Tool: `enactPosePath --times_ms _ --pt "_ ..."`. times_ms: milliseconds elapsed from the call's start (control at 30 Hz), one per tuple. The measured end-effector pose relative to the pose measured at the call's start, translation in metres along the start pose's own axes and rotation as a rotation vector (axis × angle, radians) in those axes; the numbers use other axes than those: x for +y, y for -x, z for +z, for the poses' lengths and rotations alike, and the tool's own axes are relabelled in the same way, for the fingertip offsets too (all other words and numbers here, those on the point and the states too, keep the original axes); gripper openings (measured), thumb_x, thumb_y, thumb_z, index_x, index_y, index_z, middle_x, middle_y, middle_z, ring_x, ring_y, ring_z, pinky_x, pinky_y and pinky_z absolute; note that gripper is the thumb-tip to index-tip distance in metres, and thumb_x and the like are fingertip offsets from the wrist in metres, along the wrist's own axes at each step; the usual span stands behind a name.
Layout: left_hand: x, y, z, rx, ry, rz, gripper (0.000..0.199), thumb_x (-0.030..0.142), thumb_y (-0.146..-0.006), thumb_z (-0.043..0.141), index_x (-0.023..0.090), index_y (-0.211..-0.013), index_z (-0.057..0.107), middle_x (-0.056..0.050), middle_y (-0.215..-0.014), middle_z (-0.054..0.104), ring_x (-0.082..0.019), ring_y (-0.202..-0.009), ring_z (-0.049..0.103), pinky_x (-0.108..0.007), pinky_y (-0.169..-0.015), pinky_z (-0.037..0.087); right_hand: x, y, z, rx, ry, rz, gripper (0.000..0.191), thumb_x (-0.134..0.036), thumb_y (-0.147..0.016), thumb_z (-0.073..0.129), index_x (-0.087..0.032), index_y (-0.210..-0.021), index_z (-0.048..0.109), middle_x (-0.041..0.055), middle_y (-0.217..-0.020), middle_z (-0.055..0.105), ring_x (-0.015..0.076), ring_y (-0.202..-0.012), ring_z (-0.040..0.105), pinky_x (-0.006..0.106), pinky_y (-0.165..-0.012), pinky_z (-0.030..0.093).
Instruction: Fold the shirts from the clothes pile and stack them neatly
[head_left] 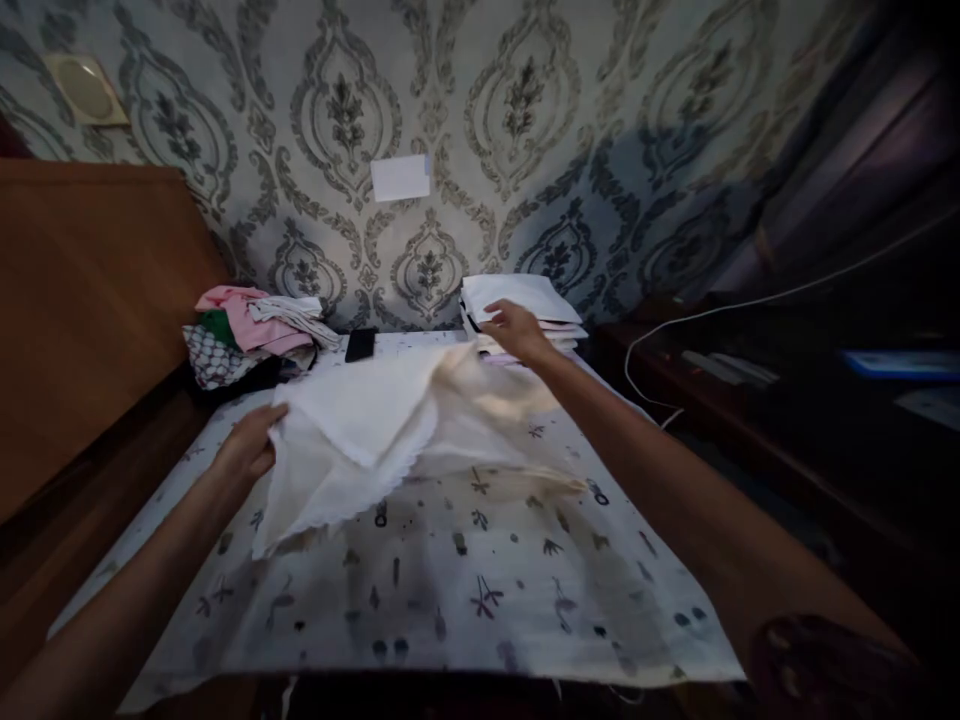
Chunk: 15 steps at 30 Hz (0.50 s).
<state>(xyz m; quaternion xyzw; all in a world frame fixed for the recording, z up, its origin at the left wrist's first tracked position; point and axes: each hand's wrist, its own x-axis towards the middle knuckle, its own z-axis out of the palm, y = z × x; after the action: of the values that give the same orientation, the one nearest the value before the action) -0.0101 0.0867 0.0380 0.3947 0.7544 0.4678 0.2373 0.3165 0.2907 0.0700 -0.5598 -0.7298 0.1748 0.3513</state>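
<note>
A dark patterned sleeve point(832, 660) sits closest to us in the head view, at the lower right of the frame, on our right arm point(667, 490). Our left hand point(251, 443), left of centre, pinches the left edge of a white cloth point(352, 400) between thumb and fingers. The cloth spreads across the middle of the frame, partly folded over, its scalloped edge hanging above a printed cover point(442, 610). Our right hand point(514, 332), just above centre, has curled fingers beside the cloth's upper edge; we cannot tell whether they grasp it. Behind that hand we see a stack of folded white cloths point(525, 296). Left of centre lie a dark flat object point(361, 345) and, farther left, a heap of clothes point(255, 335) beside a brown wooden panel point(90, 310).
</note>
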Motion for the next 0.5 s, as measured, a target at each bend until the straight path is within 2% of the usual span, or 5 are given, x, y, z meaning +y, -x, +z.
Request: enactPosePath --times_ms 100,167,267,367,500 --pt "-0.070 -0.015 -0.025 -0.103 0.005 -0.207 0.022 0.047 -0.077 0.058 0.027 -0.075 0.050 0.006 -0.052 0.055 -0.018 -0.057 0.062 -0.034 -0.061 0.056 0.034 0.022 0.032 -0.121 0.078 -0.002 0.028 -0.028 -0.091 0.056 -0.015 -0.113 0.069 0.0102 -0.103 0.074 0.0225 -0.089 0.068 0.032 -0.081 0.052" --pt "-0.092 -0.021 -0.037 -0.106 -0.109 -0.111 0.027 0.052 -0.073 0.059 0.028 -0.082 0.051 0.005 -0.059 0.058 -0.019 -0.060 0.062 -0.034 -0.059 0.054 0.060 0.049 0.042 -0.178 0.111 -0.002 0.028 -0.033 -0.093 0.056 -0.017 -0.112 0.069 0.0103 -0.107 0.073 0.0243 -0.095 0.067 0.034 -0.085 0.051" --pt "-0.094 -0.024 -0.034 -0.177 -0.355 0.287 0.044 0.056 -0.075 0.056 0.024 -0.106 0.058 -0.004 -0.089 0.069 -0.026 -0.086 0.067 -0.038 -0.071 0.056 0.094 0.083 0.044 -0.215 0.218 0.012 0.037 -0.041 -0.094 0.054 -0.019 -0.123 0.063 0.0128 -0.125 0.065 0.0278 -0.111 0.061 0.038 -0.092 0.048" --pt "-0.080 -0.018 -0.011 -0.335 -0.650 0.692 0.046 0.041 -0.084 0.053 0.024 -0.126 0.059 -0.012 -0.126 0.065 -0.031 -0.118 0.059 -0.045 -0.092 0.049 0.115 0.090 0.046 -0.181 0.269 0.113 0.044 -0.041 -0.092 0.057 -0.018 -0.130 0.058 0.0149 -0.130 0.060 0.0280 -0.115 0.058 0.036 -0.094 0.046" --pt "-0.065 -0.019 0.017 -0.513 -0.954 0.855 0.036 0.016 -0.082 0.049 0.026 -0.110 0.069 -0.010 -0.119 0.070 -0.030 -0.114 0.060 -0.045 -0.094 0.045 0.126 0.067 0.055 -0.141 0.258 0.226 0.040 -0.036 -0.082 0.066 -0.016 -0.117 0.065 0.0127 -0.109 0.068 0.0269 -0.100 0.062 0.033 -0.083 0.047"
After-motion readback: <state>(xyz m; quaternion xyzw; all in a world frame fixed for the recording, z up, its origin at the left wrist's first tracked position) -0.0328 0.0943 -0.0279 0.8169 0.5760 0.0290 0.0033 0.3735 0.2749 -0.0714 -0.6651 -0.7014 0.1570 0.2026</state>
